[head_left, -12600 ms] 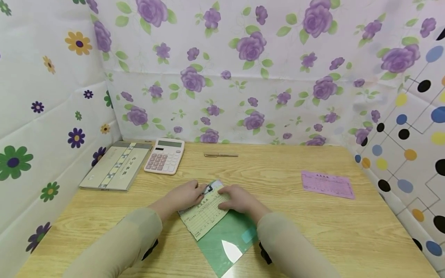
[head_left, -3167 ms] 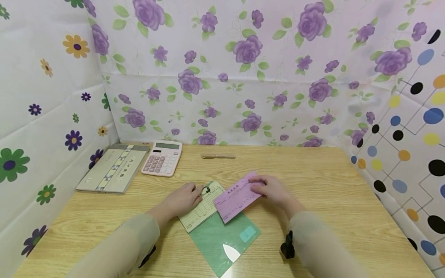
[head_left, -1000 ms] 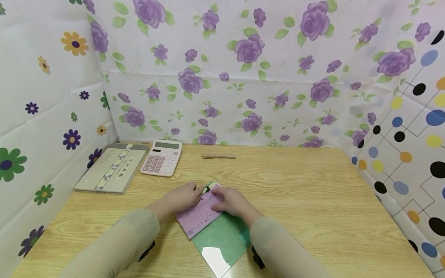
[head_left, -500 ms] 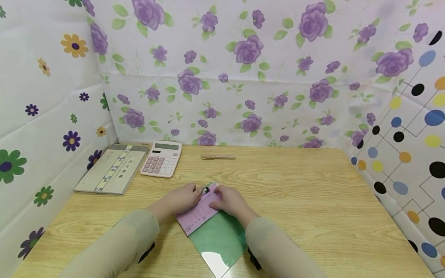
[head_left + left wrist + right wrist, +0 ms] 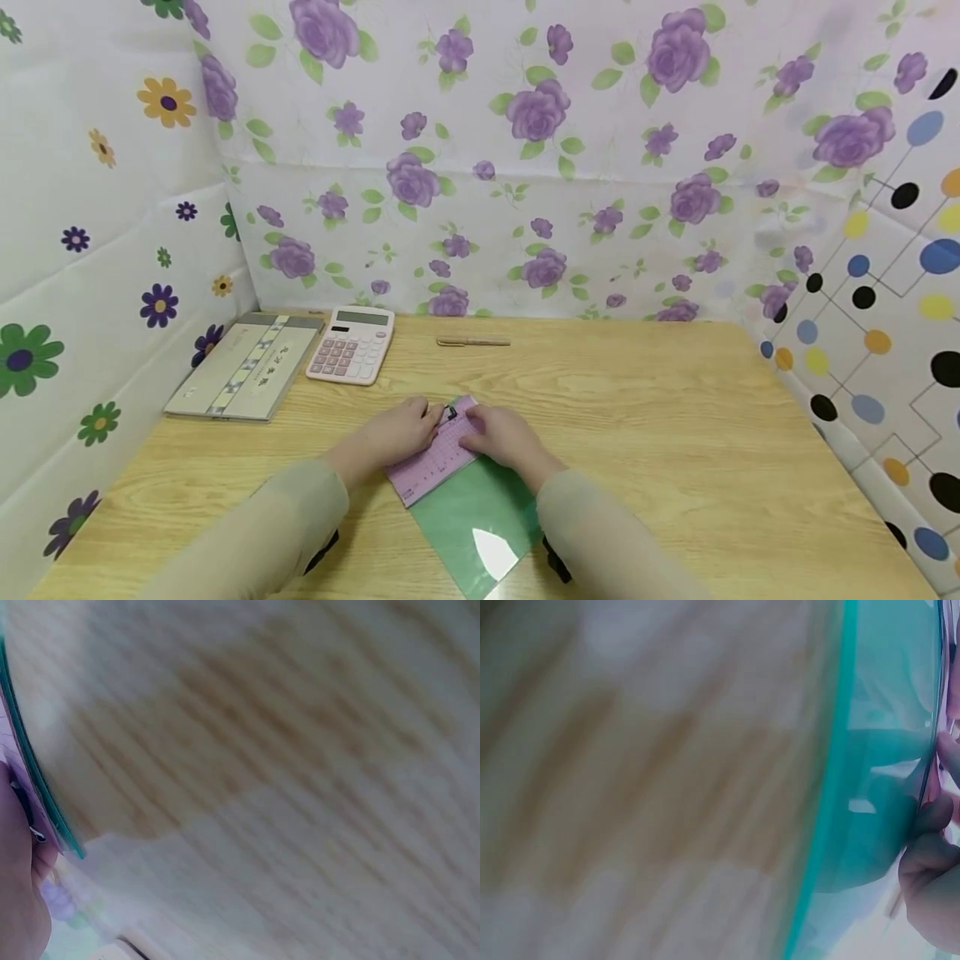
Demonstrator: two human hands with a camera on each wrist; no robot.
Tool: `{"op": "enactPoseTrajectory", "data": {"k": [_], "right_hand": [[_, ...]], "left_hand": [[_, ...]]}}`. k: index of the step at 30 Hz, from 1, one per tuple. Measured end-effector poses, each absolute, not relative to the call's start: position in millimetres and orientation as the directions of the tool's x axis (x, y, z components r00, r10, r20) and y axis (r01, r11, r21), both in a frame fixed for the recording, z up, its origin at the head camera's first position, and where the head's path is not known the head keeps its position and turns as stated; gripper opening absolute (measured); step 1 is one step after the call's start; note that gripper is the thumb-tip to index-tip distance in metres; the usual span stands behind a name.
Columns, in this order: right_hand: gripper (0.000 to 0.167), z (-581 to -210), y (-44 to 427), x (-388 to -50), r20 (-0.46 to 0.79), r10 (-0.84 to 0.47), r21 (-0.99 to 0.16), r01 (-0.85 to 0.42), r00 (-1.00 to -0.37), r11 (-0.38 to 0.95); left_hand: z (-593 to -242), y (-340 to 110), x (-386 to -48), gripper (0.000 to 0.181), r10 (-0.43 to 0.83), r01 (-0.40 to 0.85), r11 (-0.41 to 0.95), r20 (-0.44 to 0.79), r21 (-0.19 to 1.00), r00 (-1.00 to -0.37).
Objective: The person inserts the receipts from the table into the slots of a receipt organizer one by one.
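A green see-through clipboard (image 5: pixel 480 508) lies slanted on the wooden table, its dark clip (image 5: pixel 452 412) at the upper end. Over its upper left part lies a pink printed slip (image 5: pixel 431 471), which covers what is beneath. The left hand (image 5: pixel 401 431) grips the board's upper left edge at the clip, with the thumb beside it; the left wrist view catches this hand (image 5: pixel 19 877) only at its border. With the right hand (image 5: pixel 506 437) the person pinches the slip's right end. In the right wrist view the fingers (image 5: pixel 934 862) are beside the board's edge.
At the back left a grey-and-cream book-like folder (image 5: pixel 247 367) stands beside a pink calculator (image 5: pixel 351 346). A tan pen (image 5: pixel 472 341) lies further back, before the flowered cloth wall (image 5: pixel 480 208). A dotted cloth (image 5: pixel 885 333) bounds the right side.
The pink slip, formerly at the table's right, was carried over by the right hand and laid over the cream slip on the clipboard. Both hands have hardly moved in the last second.
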State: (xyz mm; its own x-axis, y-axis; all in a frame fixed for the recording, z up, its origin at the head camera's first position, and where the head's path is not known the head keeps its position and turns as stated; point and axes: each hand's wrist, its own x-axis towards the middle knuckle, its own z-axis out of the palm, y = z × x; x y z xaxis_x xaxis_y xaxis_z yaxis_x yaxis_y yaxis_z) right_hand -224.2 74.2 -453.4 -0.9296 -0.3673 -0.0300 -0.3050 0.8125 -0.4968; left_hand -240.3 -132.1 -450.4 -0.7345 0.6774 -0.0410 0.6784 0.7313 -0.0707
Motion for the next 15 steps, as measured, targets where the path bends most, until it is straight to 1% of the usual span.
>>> {"op": "enactPoseTrajectory", "data": {"k": [3,8,10,15], "right_hand": [[0.05,-451,85,-224,-0.045,-0.399,-0.446,-0.339,-0.916,0.828],[0.05,-450,104,-224,-0.055,-0.436,-0.37,-0.387,-0.899,0.845],[0.05,-450,110,-224,-0.052,-0.451,-0.356,-0.406,-0.891,0.842],[0.052,-451,121,-223,-0.059,-0.49,-0.33,-0.446,-0.87,0.832]], "left_hand": [[-451,-130,-239,0.046,0.68,0.679,0.73,-0.011,-0.079,-0.733],[-452,-127,-241,0.046,0.704,0.701,0.707,-0.004,-0.088,-0.71],[-452,-125,-242,0.046,0.713,0.71,0.698,-0.007,-0.093,-0.701],[-453,-118,-244,0.047,0.709,0.707,0.7,-0.022,-0.103,-0.705]]}}
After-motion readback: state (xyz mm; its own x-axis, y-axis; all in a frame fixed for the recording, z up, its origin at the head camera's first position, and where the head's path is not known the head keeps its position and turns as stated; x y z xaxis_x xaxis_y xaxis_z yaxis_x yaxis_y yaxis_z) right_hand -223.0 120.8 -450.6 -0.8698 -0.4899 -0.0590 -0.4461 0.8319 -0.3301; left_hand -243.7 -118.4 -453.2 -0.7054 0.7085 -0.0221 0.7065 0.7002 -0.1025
